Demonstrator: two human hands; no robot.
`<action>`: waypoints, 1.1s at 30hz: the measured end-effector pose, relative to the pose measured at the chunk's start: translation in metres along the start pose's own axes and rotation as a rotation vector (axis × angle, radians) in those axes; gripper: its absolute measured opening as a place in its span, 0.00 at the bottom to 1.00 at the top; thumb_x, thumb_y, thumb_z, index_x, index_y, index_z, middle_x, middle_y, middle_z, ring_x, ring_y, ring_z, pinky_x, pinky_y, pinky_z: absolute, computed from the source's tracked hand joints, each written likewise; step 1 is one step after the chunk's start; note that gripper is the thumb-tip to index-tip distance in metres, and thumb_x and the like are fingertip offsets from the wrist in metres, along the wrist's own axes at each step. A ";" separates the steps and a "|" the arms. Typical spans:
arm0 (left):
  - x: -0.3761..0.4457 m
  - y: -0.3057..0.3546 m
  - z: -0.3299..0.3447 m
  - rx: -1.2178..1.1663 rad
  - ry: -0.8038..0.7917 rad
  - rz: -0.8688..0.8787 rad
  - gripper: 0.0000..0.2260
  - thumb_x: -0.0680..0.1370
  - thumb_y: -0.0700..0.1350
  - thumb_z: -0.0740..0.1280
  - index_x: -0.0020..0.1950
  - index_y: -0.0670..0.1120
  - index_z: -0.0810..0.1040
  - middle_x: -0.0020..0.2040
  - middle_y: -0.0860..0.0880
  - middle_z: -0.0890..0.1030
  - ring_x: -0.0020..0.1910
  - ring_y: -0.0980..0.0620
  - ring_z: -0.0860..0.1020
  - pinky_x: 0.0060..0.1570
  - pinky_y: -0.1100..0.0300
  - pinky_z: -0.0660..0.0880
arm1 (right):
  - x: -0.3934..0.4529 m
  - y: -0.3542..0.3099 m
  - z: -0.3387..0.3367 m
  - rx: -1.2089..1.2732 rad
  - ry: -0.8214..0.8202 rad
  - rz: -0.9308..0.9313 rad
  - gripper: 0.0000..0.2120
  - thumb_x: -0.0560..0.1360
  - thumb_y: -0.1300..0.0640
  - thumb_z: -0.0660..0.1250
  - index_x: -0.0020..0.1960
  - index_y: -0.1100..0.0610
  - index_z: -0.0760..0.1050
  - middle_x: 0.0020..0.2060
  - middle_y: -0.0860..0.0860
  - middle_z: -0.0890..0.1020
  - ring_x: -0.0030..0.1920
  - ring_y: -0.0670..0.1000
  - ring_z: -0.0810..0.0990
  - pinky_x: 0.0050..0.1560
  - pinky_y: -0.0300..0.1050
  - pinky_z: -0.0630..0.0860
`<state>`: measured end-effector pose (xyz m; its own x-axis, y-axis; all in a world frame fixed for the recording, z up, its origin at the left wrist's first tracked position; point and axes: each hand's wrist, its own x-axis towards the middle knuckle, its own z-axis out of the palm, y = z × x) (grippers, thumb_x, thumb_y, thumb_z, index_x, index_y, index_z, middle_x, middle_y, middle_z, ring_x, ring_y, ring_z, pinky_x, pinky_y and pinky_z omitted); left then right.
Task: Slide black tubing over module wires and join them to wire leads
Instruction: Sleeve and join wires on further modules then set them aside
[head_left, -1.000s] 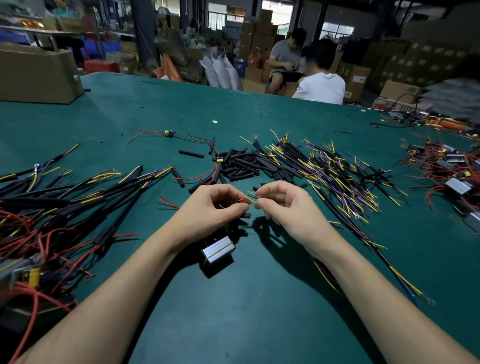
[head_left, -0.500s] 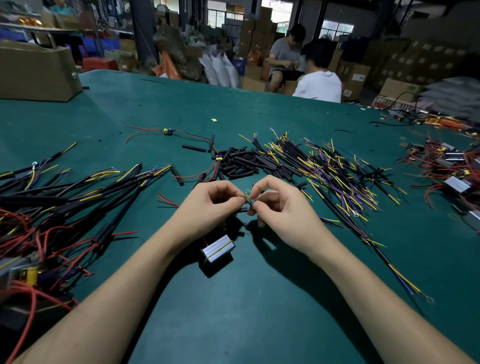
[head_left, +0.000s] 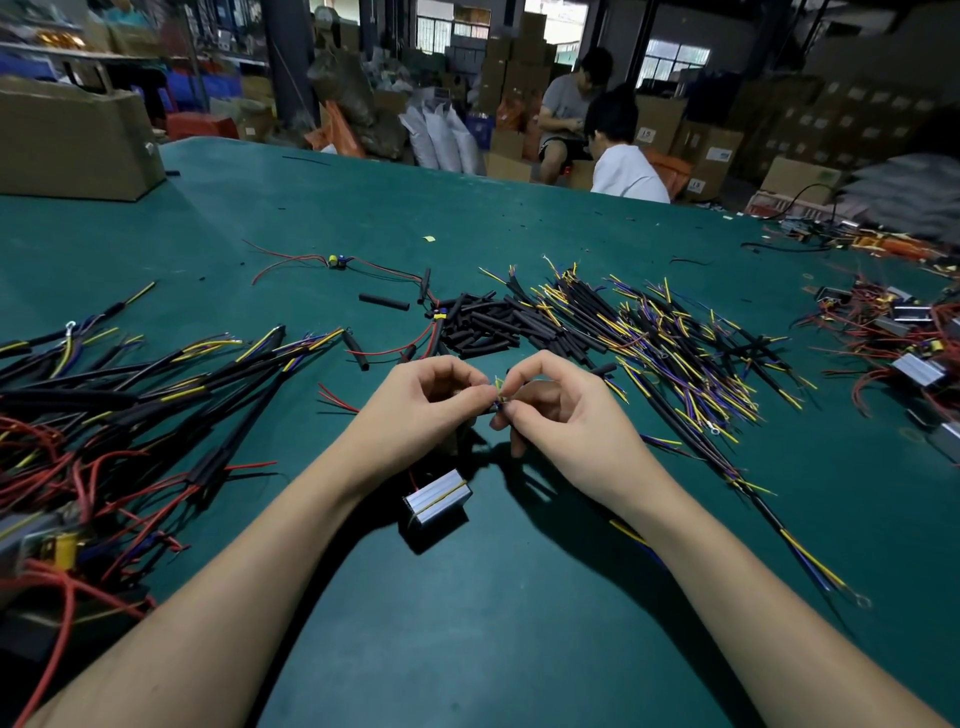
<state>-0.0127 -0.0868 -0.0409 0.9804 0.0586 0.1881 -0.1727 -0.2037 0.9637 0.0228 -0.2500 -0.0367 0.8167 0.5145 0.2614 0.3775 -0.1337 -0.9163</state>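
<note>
A small silver module (head_left: 437, 497) lies on the green table (head_left: 519, 623) just below my hands, with red wires running up from it. My left hand (head_left: 423, 410) pinches the module's wire ends. My right hand (head_left: 566, 415) pinches the thin yellow and blue ends of a wire lead (head_left: 498, 392) against them, fingertips of both hands meeting. A black lead cable (head_left: 748, 499) trails right from under my right hand. Loose black tubing pieces (head_left: 483, 325) lie piled beyond my hands.
A heap of leads with yellow and blue ends (head_left: 675, 338) lies to the right of the tubing. Joined assemblies with red wires (head_left: 104, 415) cover the left. More modules (head_left: 914, 358) sit at the far right. A cardboard box (head_left: 72, 140) stands back left. Two people (head_left: 618, 150) sit beyond the table.
My hands have moved closer together and the fingertips now meet around the wire ends. My right fingers have shifted on the lead ends. The module has stayed put.
</note>
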 end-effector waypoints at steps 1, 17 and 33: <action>0.000 0.000 0.000 0.008 -0.016 0.000 0.05 0.77 0.43 0.69 0.42 0.44 0.79 0.30 0.57 0.77 0.28 0.61 0.70 0.29 0.72 0.66 | 0.000 0.000 0.000 0.007 -0.002 0.001 0.11 0.76 0.68 0.63 0.43 0.52 0.73 0.36 0.56 0.83 0.29 0.51 0.77 0.36 0.39 0.73; 0.001 -0.004 0.002 0.042 0.043 0.011 0.07 0.76 0.41 0.69 0.38 0.45 0.78 0.31 0.49 0.78 0.30 0.55 0.71 0.32 0.65 0.68 | 0.003 -0.002 0.005 -0.240 0.157 0.038 0.10 0.74 0.65 0.65 0.43 0.53 0.81 0.25 0.41 0.78 0.29 0.40 0.76 0.35 0.32 0.72; 0.000 -0.005 -0.009 -0.011 -0.061 0.026 0.05 0.78 0.43 0.67 0.46 0.43 0.80 0.32 0.58 0.79 0.32 0.63 0.74 0.34 0.72 0.70 | 0.002 0.000 -0.010 0.086 0.067 0.129 0.07 0.75 0.62 0.69 0.38 0.58 0.79 0.30 0.55 0.79 0.28 0.47 0.72 0.28 0.33 0.67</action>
<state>-0.0125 -0.0769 -0.0437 0.9796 -0.0063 0.2011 -0.1985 -0.1933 0.9609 0.0282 -0.2573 -0.0334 0.8844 0.4398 0.1565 0.2310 -0.1211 -0.9654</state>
